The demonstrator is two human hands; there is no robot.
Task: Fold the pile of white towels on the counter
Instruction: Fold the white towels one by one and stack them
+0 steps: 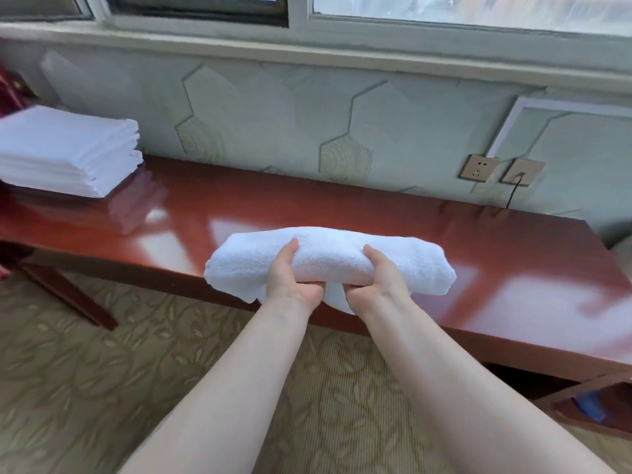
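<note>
A folded white towel is held above the near edge of the red-brown counter, left hand and right hand gripping it, thumbs on top. A stack of folded towels sits far left.

This looks like a hotel guest room. A long, glossy reddish-brown wooden counter runs along a wall of pale green wallpaper with hexagon patterns, below a wide grey-framed window. A neat stack of folded white towels sits at its left end, and beige leaf-patterned carpet covers the floor.
</note>
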